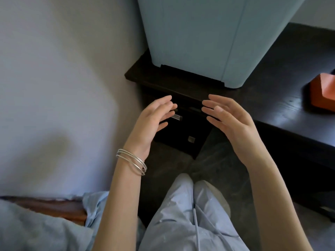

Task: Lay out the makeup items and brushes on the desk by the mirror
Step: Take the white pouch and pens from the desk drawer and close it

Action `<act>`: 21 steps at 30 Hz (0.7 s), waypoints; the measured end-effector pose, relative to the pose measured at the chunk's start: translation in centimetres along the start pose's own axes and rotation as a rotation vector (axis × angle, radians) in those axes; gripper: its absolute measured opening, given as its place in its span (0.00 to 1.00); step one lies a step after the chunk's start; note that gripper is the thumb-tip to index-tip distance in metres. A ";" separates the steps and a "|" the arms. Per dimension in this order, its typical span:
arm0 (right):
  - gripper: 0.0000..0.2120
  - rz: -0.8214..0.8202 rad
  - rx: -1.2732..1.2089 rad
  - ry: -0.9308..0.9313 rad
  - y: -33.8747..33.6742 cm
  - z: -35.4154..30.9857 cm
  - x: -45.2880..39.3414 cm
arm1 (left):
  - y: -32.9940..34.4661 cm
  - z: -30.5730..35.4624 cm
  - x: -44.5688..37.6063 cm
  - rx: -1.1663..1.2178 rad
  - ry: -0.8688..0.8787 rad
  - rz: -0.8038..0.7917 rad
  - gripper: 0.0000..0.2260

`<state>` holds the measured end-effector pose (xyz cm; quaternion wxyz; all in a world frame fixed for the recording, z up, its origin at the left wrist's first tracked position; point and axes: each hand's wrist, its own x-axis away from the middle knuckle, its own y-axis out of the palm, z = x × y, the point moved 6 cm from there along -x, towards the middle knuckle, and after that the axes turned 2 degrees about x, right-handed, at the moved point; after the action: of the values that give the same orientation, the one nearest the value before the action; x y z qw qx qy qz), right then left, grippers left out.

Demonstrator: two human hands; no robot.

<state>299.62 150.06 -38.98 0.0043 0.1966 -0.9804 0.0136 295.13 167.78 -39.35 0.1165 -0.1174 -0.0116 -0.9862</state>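
Head: both grips empty nr desk (282,98)

Dim, soft daylight, seemingly from 2–3 o'clock: the dark desk (282,105) carried a pale sheen at 3 o'clock and the wall (54,69) held a diffuse shadow blob at 8 o'clock. Frame was soft overall, slight motion blur, dark drawer front under the desk nearly crushed to black. Wide-angle bending skewed straight edges toward 12 and 3 o'clock.
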 end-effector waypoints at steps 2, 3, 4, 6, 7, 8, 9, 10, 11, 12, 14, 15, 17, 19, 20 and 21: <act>0.17 0.022 0.007 0.002 0.5 1.1 0.6 | -0.3 -1.1 -0.2 -0.005 0.004 -0.022 0.15; 0.17 0.033 0.011 0.004 0.7 1.6 0.6 | -0.4 -1.6 -0.6 -0.008 -0.001 -0.030 0.15; 0.17 0.042 0.017 0.007 0.8 2.1 0.4 | -0.4 -2.1 -1.1 -0.011 -0.009 -0.036 0.16; 0.17 0.057 0.036 0.027 1.0 2.9 -0.4 | -0.3 -3.1 -2.2 -0.016 -0.039 -0.055 0.16; 0.17 0.061 0.051 0.037 1.2 3.3 -1.0 | -0.2 -3.6 -2.9 -0.017 -0.055 -0.065 0.17; 0.18 0.062 0.065 0.047 1.4 3.8 -1.7 | -0.2 -4.1 -3.7 -0.014 -0.068 -0.071 0.17; 0.18 0.063 0.076 0.058 1.5 4.3 -2.4 | -0.2 -4.5 -4.5 -0.009 -0.079 -0.074 0.17; 0.18 0.066 0.080 0.068 1.6 4.8 -3.1 | -0.2 -5.0 -5.4 -0.008 -0.088 -0.075 0.17; 0.17 0.069 0.081 0.073 1.7 5.4 -3.8 | -0.2 -5.4 -6.5 -0.016 -0.092 -0.073 0.18; 0.16 0.067 0.084 0.076 1.7 5.9 -4.6 | -0.1 -5.8 -7.6 -0.024 -0.093 -0.070 0.18; 0.15 0.059 0.105 0.103 1.6 7.4 -6.1 | 0.4 -7.0 -9.9 -0.036 -0.109 -0.064 0.19; 0.15 0.059 0.127 0.122 1.5 8.1 -6.9 | 0.8 -7.6 -11.0 -0.047 -0.114 -0.062 0.19; 0.16 0.057 0.198 0.168 1.2 10.1 -8.4 | 1.6 -9.1 -13.2 -0.091 -0.119 -0.060 0.19; 0.17 0.025 0.274 0.219 1.2 12.4 -9.8 | 2.5 -10.9 -15.3 -0.157 -0.137 -0.042 0.18; 0.18 0.007 0.314 0.239 1.2 13.5 -10.5 | 2.9 -11.7 -16.4 -0.202 -0.139 -0.021 0.17; 0.18 -0.008 0.356 0.251 1.3 14.4 -11.1 | 3.2 -12.4 -17.3 -0.267 -0.138 -0.008 0.17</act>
<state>309.33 155.09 -53.60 0.0917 0.1948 -0.9535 0.2109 309.40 167.94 -55.51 0.0951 -0.1992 0.1112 -0.9690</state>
